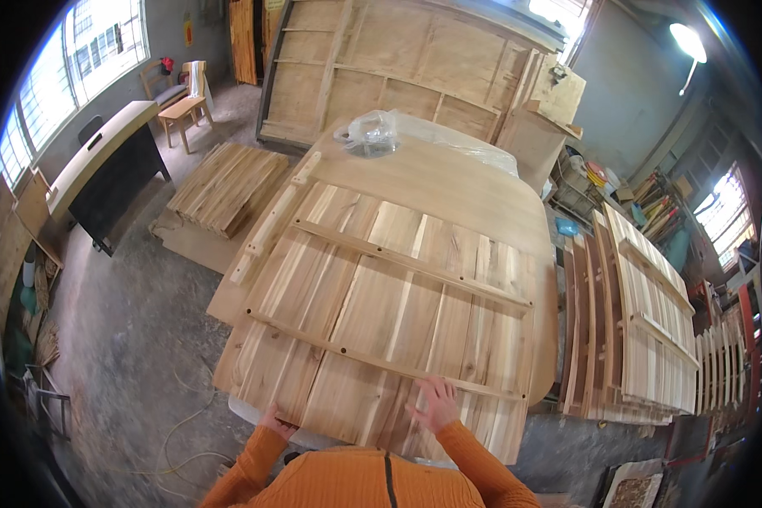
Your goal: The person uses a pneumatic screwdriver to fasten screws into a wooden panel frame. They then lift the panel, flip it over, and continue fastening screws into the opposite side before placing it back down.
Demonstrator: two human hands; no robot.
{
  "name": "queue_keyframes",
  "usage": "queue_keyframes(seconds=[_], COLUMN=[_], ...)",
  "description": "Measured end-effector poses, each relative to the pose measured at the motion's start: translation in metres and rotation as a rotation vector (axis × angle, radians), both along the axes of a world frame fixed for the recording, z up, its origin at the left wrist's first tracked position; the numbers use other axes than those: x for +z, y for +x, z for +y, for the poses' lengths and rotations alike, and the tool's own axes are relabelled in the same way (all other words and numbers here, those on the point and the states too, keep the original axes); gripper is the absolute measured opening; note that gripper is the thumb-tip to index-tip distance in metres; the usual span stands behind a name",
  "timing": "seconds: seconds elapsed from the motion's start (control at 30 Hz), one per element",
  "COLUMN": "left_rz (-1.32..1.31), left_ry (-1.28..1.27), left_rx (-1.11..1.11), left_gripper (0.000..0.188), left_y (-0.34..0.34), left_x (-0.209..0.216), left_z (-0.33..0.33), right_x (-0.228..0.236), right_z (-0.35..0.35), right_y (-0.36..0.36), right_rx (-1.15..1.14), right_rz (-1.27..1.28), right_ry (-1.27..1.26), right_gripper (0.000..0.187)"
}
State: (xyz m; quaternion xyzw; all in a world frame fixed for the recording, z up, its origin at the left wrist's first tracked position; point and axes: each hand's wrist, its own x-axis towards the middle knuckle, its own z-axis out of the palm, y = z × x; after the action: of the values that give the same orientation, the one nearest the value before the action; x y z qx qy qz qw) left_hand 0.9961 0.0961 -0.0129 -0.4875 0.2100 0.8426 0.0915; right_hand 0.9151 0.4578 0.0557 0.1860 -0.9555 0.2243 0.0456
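Observation:
A large wooden panel (pixel 381 296) made of joined boards lies across a table in front of me, with two long battens across its upper face. My left hand (pixel 277 422) is at the panel's near left edge, closed around it, with some fingers hidden at the edge. My right hand (pixel 436 406) lies on the panel with fingers spread, its fingertips by the nearer batten (pixel 381 362). Dark holes dot both this strip and the farther batten (pixel 415 264).
A rounded tabletop (pixel 449 195) extends beyond the panel, with clear plastic wrap (pixel 371 131) on it. Narrow slats (pixel 279 216) lie along its left side. Stacked boards (pixel 229 186) sit on the left, and more panels (pixel 652 309) lean at the right. A cable (pixel 178 436) trails over the floor.

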Motion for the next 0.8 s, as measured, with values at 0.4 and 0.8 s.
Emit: queue_keyframes(seconds=[0.4,0.8], left_rz=[0.010,0.811], left_ry=[-0.101,-1.171], left_rx=[-0.064,0.242], left_gripper=[0.043,0.022], left_y=[0.095,0.121], left_x=[0.072,0.262], left_z=[0.077,0.056], right_x=[0.031,0.278], right_z=[0.169,0.186], right_y=[0.182,0.214], right_rx=[-0.125,0.133], right_rz=[0.120,0.449], right_ry=[0.413,0.325], right_gripper=[0.065,0.028])
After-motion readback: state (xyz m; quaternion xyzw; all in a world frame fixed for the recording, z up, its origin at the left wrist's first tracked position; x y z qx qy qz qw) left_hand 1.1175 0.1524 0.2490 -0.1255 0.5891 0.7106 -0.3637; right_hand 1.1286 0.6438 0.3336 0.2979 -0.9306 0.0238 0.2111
